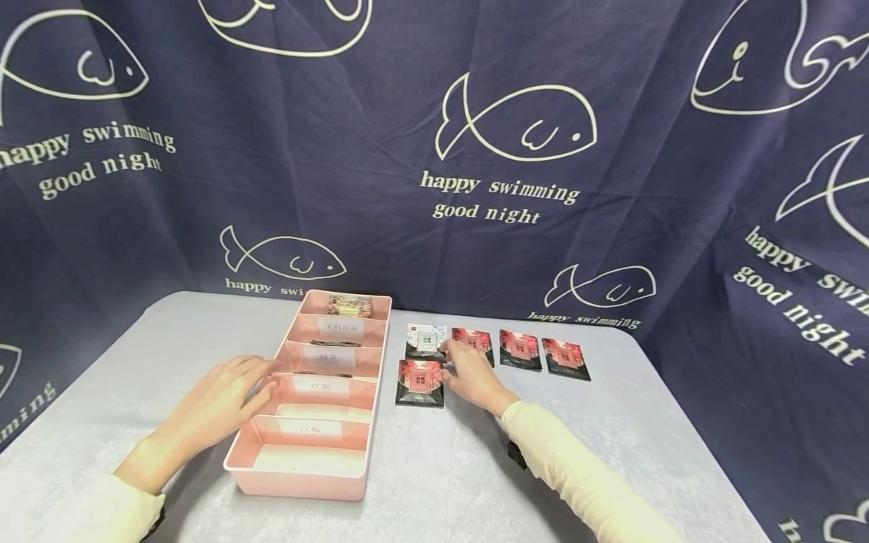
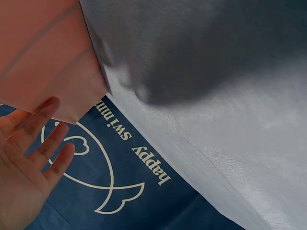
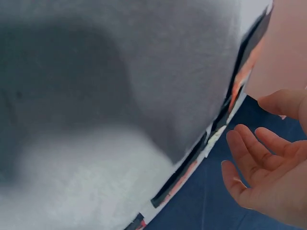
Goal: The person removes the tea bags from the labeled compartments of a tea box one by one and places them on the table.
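Observation:
My left hand lies along the left rim of a long pink divided box, fingertips at the wall, holding nothing. In the left wrist view its fingers are spread beside the box's side. Over the packets to the right, my right hand reaches in, fingers loosely bent. Its fingertips are right at the edges of a white-fronted packet and a red-and-black packet nearer me. The right wrist view shows a gap between thumb and fingers, with nothing gripped.
More red-and-black packets lie in a row behind and right of the right hand. The box's far compartment holds a packet; dark packet edges show in the middle ones. Paper labels mark the dividers. A dark blue fish-print cloth hangs behind the table.

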The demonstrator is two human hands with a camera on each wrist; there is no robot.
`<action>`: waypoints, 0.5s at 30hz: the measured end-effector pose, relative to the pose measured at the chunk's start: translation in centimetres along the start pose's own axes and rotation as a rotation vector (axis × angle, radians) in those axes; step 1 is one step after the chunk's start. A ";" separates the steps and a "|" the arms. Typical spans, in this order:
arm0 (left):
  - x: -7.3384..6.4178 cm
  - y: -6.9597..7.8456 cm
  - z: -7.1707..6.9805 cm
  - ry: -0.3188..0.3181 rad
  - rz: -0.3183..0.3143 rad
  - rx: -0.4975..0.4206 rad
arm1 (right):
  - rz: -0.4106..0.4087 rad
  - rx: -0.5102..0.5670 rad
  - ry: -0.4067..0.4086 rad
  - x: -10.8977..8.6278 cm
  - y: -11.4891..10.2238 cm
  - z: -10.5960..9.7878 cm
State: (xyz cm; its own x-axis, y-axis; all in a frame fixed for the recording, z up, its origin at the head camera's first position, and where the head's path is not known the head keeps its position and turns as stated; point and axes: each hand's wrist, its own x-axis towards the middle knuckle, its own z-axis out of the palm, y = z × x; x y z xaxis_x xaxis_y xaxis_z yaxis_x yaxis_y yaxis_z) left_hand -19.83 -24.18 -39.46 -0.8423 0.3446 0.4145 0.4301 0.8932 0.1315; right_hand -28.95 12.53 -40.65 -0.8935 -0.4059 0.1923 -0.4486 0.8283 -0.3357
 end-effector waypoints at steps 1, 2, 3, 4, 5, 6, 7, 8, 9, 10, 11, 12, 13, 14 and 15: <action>0.0 0.0 0.0 -0.001 -0.001 -0.001 | -0.002 -0.004 -0.003 0.0 -0.1 -0.1; 0.0 0.0 0.0 -0.001 -0.001 -0.001 | -0.005 -0.007 -0.004 0.0 -0.2 -0.3; 0.0 0.0 0.0 -0.001 -0.002 -0.002 | -0.010 -0.005 -0.004 0.0 -0.3 -0.5; 0.0 0.0 0.0 -0.001 -0.003 -0.002 | -0.020 0.001 -0.002 0.0 -0.4 -0.6; 0.0 0.0 0.0 -0.001 -0.004 -0.002 | -0.028 0.007 0.000 0.0 -0.5 -0.8; 0.0 0.1 0.0 -0.002 -0.005 -0.003 | -0.039 0.010 0.005 0.0 -0.7 -1.0; 0.0 0.1 0.0 -0.002 -0.006 -0.003 | -0.053 0.015 0.014 0.0 -0.8 -1.1; 0.0 0.1 -0.1 -0.003 -0.007 -0.002 | -0.068 0.020 0.024 0.0 -1.0 -1.2; 0.0 0.1 -0.1 -0.004 -0.008 -0.001 | -0.082 0.024 0.035 0.1 -1.2 -1.4; 0.0 0.1 -0.1 -0.004 -0.008 -0.001 | -0.094 0.026 0.042 0.1 -1.3 -1.5; 0.0 0.1 -0.1 -0.005 -0.009 0.000 | -0.106 0.028 0.049 0.1 -1.5 -1.6; 0.0 0.1 -0.1 -0.006 -0.009 0.000 | -0.118 0.032 0.055 0.1 -1.8 -1.7; 0.0 0.1 -0.1 -0.006 -0.008 0.001 | -0.132 0.034 0.059 0.2 -2.0 -1.8; 0.0 0.1 -0.1 -0.006 -0.007 0.001 | -0.142 0.033 0.057 0.2 -2.2 -1.9; 0.0 0.1 -0.1 -0.006 -0.006 0.000 | -0.150 0.034 0.054 0.2 -2.4 -1.9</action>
State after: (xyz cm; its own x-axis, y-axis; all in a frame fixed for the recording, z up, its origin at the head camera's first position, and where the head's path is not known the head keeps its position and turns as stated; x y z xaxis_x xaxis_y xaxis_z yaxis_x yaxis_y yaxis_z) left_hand -19.77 -24.05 -39.35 -0.8468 0.3407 0.4085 0.4248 0.8954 0.1337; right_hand -28.01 11.16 -38.00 -0.8141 -0.5022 0.2917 -0.5784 0.7460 -0.3299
